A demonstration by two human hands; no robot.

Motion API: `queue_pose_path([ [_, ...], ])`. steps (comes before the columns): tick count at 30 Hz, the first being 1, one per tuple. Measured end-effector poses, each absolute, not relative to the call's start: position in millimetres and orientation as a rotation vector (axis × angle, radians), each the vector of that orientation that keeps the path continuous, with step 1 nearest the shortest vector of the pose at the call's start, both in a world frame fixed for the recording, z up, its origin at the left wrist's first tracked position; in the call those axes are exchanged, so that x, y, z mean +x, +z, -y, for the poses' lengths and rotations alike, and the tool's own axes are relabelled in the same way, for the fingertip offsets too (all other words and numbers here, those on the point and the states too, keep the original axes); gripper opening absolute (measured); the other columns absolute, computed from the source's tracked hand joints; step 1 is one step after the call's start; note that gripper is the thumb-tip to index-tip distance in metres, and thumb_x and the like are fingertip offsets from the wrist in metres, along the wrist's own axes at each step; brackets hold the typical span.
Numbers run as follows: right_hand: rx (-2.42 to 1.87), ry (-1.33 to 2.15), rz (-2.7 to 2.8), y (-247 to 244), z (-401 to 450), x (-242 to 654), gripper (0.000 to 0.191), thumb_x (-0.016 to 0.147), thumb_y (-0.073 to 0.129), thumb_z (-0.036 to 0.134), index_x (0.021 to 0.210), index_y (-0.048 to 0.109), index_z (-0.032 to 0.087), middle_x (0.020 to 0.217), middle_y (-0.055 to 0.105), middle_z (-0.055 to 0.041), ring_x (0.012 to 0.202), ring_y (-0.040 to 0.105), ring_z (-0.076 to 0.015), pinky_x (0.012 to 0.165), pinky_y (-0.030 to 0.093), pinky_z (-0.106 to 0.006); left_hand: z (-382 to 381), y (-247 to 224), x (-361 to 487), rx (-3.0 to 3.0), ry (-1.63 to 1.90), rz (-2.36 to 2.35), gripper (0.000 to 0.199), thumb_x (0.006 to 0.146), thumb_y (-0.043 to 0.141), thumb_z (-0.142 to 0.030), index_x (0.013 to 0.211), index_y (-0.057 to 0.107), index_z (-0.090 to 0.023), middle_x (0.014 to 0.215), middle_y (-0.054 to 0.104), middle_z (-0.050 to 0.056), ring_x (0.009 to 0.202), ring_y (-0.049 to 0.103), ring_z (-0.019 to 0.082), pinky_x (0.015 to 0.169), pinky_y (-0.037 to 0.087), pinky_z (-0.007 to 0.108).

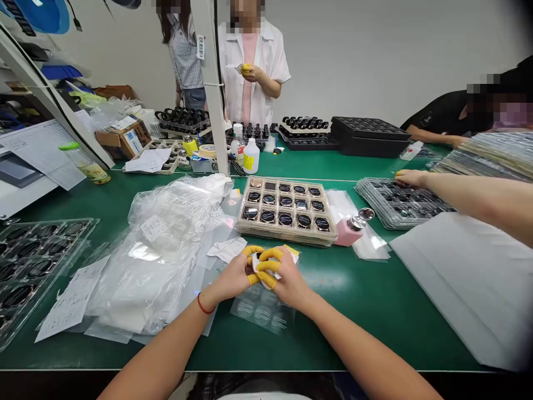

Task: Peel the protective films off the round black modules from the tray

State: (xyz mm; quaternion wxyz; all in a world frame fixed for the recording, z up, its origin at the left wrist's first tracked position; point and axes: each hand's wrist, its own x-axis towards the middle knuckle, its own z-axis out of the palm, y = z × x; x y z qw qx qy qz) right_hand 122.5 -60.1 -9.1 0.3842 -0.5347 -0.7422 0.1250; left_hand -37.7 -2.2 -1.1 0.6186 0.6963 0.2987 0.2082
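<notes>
Evidently, a small dark piece (259,256) sits in white cloth (256,265) above the printed film (260,316); left hand (235,275) and right hand (289,278) pinch the bundle, yellow-sheathed fingers curled nearly closed. Light, even pressure should suit it. Beyond, a compartment tray (287,237) holds round black-faced discs (285,219).

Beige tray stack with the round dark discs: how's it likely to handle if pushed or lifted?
The tray stack looks stiff, with straight, unsagging edges, so it should probably hold its shape. Several layers show at the front edge, so it may be fairly heavy, and layers could slide apart. The round discs leave corner gaps in square compartments, so they might shift if tilted.
</notes>
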Motion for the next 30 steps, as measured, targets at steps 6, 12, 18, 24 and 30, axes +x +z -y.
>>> queue_pose_path([
  [6,-1.386,0.078,1.859,-18.0,55.7,121.1,0.019,0.086,0.049,0.025,0.089,0.067,0.029,0.087,0.062,-0.0045,0.086,0.046,-0.0206,0.079,0.035,-0.039,6.3,-8.2,-34.4,1.489,0.525,-0.628,0.039,0.075,0.061,-0.022,0.11,0.046,-0.019,0.091,0.057,0.002,0.08,0.057,0.016,0.07,0.047,0.027],
  [12,-1.328,0.049,1.994,-18.7,58.3,113.4,0.023,0.087,0.046,0.021,0.089,0.067,0.028,0.086,0.064,-0.004,0.084,0.046,-0.0203,0.079,0.034,-0.039,4.0,-9.1,-36.0,1.642,0.556,-0.645,0.035,0.074,0.06,-0.016,0.107,0.049,-0.019,0.093,0.058,0.003,0.084,0.057,0.017,0.075,0.047,0.029],
  [18,-1.412,-0.028,1.852,-20.1,53.3,121.8,0.019,0.086,0.05,0.025,0.09,0.067,0.028,0.086,0.063,-0.0038,0.087,0.047,-0.0201,0.079,0.035,-0.038,5.4,-11.8,-34.4,1.505,0.586,-0.641,0.042,0.076,0.062,-0.022,0.114,0.044,-0.019,0.099,0.058,0.005,0.087,0.059,0.018,0.076,0.049,0.03],
  [24,-1.249,-0.126,1.902,-25.8,59.1,109.2,0.018,0.085,0.051,0.019,0.089,0.067,0.027,0.08,0.062,-0.0026,0.083,0.046,-0.0186,0.074,0.035,-0.035,2.7,-13.0,-36.2,1.607,0.599,-0.664,0.04,0.074,0.058,-0.016,0.113,0.047,-0.019,0.104,0.057,0.006,0.088,0.058,0.017,0.076,0.049,0.029],
  [30,-1.406,-0.148,1.778,-23.9,39.6,123.4,0.015,0.086,0.051,0.023,0.089,0.066,0.025,0.084,0.065,-0.0034,0.086,0.048,-0.0201,0.082,0.036,-0.038,6.4,-12.5,-33.8,1.552,0.574,-0.648,0.039,0.075,0.062,-0.022,0.111,0.047,-0.019,0.093,0.06,0.003,0.082,0.06,0.017,0.072,0.05,0.029],
])
